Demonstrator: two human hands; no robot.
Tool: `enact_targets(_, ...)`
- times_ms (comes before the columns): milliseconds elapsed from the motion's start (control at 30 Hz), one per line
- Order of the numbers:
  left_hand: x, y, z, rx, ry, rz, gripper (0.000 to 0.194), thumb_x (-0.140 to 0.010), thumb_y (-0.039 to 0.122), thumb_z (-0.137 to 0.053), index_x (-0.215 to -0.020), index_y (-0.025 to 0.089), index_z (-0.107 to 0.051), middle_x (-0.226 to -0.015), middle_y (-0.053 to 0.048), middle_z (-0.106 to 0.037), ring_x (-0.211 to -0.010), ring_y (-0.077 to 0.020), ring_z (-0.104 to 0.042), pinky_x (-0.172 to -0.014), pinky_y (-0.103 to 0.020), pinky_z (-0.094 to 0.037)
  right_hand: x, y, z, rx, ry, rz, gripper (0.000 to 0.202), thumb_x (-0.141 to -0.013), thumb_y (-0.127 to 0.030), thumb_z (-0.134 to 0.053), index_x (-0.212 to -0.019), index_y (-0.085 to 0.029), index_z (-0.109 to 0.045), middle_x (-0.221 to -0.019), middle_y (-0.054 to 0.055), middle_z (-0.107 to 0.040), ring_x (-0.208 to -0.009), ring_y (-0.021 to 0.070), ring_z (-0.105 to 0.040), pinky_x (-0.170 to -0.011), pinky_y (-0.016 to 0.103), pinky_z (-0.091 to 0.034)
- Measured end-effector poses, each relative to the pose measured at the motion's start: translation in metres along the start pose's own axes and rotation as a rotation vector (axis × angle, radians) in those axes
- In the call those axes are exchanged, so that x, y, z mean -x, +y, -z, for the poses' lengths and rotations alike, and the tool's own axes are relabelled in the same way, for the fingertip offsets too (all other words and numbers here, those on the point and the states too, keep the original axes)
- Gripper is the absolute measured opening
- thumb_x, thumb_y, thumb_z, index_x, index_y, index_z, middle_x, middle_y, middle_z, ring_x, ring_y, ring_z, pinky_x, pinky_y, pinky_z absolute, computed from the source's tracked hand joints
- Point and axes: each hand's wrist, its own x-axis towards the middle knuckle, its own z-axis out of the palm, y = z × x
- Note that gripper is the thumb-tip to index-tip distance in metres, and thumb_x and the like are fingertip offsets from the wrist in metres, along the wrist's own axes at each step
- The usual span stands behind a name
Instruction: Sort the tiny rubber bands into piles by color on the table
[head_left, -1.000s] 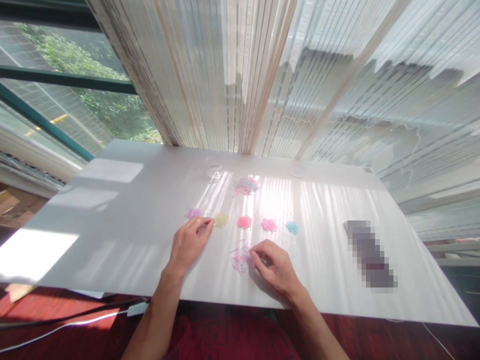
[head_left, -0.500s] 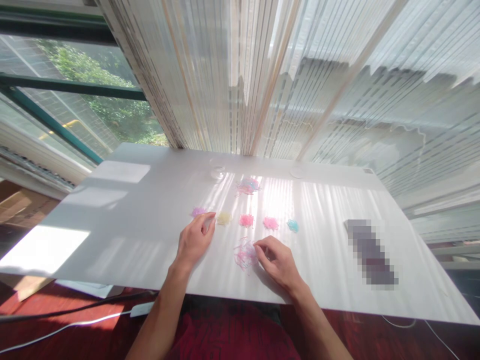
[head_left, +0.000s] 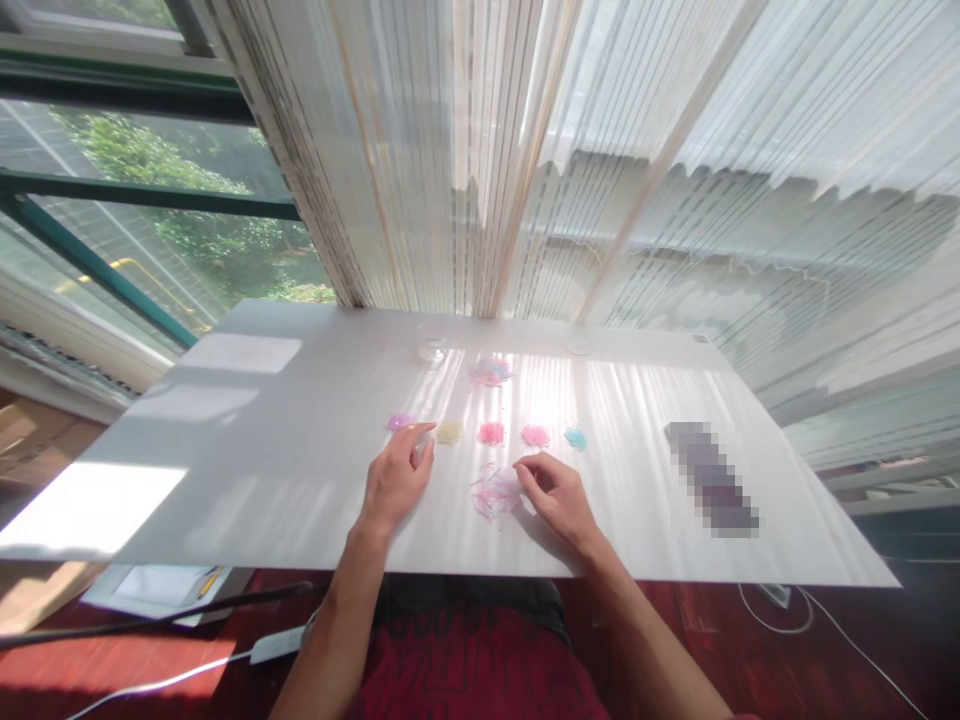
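Note:
Small piles of thin, loop-like pieces that look like rubber bands lie in a row: purple (head_left: 398,422), pale yellow (head_left: 449,432), red-pink (head_left: 491,433), pink (head_left: 535,436) and turquoise (head_left: 575,438). My left hand (head_left: 396,482) is between the purple and yellow piles, its index finger stretched out and apart from the thumb, with nothing visible in it. A loose mixed pile (head_left: 493,492) of pink and purple pieces lies nearer me. At its right edge, my right hand (head_left: 559,497) has thumb and fingertips pinched together; whatever is between them is too small to see.
Another mixed pile (head_left: 491,373) lies behind the row on the white table (head_left: 300,490). Beyond are a clear round container (head_left: 433,350) and a clear round lid-like disc (head_left: 577,346). A pixelated dark object (head_left: 712,478) lies at the right. Striped curtains (head_left: 495,150) hang along the far edge.
The camera view has shifted slightly. My right hand has risen a little from the middle of the mixed pile's edge toward its upper right. My left index finger and thumb have parted.

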Motion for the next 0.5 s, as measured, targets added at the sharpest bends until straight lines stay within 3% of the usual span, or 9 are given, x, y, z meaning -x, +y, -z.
enact_targets(300, 0.014, 0.008, -0.002, 0.094, -0.01, -0.108, 0.03, -0.097, 0.025, -0.057, -0.125, 0.023, -0.068, -0.11, -0.005, -0.07, -0.067, -0.0138, -0.061, -0.077, -0.03, -0.057, -0.001, 0.011, 0.003, 0.0, 0.114, -0.068, 0.026, -0.1, -0.04, -0.057, -0.091, -0.02, -0.07, -0.075, 0.004, -0.068, -0.059, 0.0171, -0.061, -0.054, 0.029, -0.053)
enact_targets(500, 0.038, 0.031, -0.007, 0.163, -0.185, -0.311, 0.023, -0.093, 0.019, -0.065, -0.114, 0.024, -0.072, -0.105, -0.005, -0.074, -0.091, -0.0207, -0.069, -0.083, -0.034, -0.056, -0.004, 0.004, 0.005, 0.038, -0.039, -0.07, 0.026, -0.099, -0.038, -0.055, -0.091, -0.019, -0.07, -0.082, 0.005, -0.071, -0.065, 0.0169, -0.063, -0.061, 0.028, -0.053)
